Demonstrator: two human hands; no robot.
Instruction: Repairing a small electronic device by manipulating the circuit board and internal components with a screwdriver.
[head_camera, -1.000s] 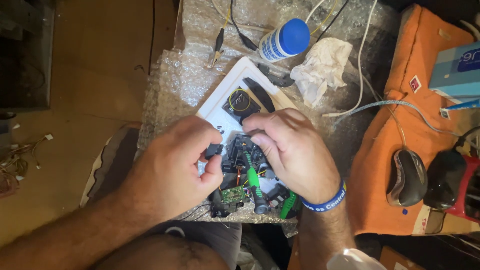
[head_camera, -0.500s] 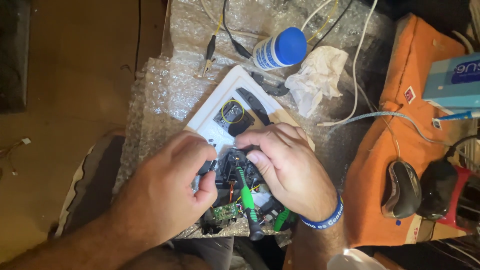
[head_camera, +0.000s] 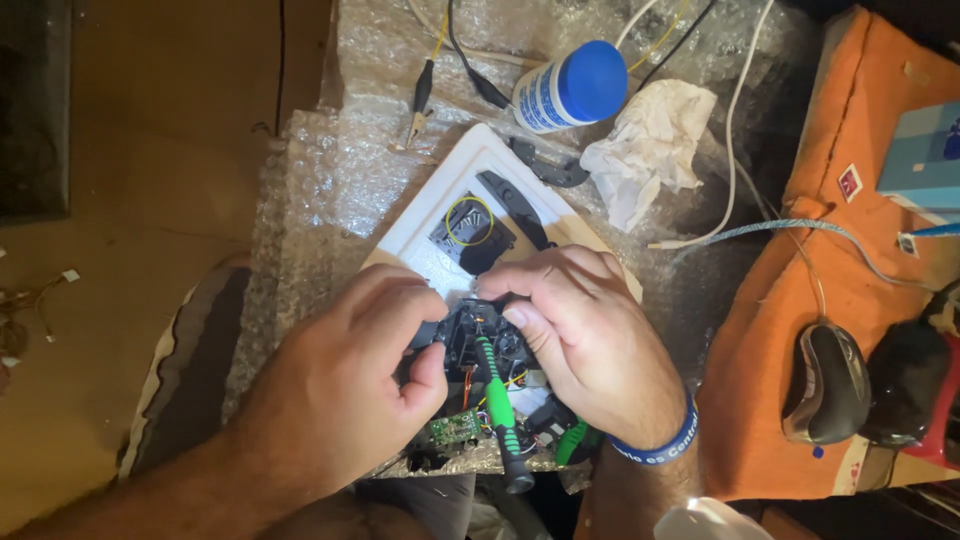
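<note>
My left hand (head_camera: 345, 385) and my right hand (head_camera: 585, 340) both grip a small black electronic device (head_camera: 478, 335) with its case off, held over a sheet of bubble wrap (head_camera: 330, 190). A small green circuit board (head_camera: 455, 427) and thin coloured wires hang from its underside. A green-and-black screwdriver (head_camera: 500, 415) lies under my right hand, its tip at the device. Just beyond my hands sits a white foam tray (head_camera: 440, 215) holding black plastic parts and a yellow ring (head_camera: 468, 220).
A white bottle with a blue cap (head_camera: 570, 88), a crumpled tissue (head_camera: 650, 145) and clip leads (head_camera: 420, 95) lie at the back. An orange cloth (head_camera: 800, 330) on the right carries a computer mouse (head_camera: 828, 383), a blue box (head_camera: 925, 160) and cables.
Both hands have shifted slightly on the device and closed in tighter around it. The view has drifted a little, so everything sits slightly left in the frame.
</note>
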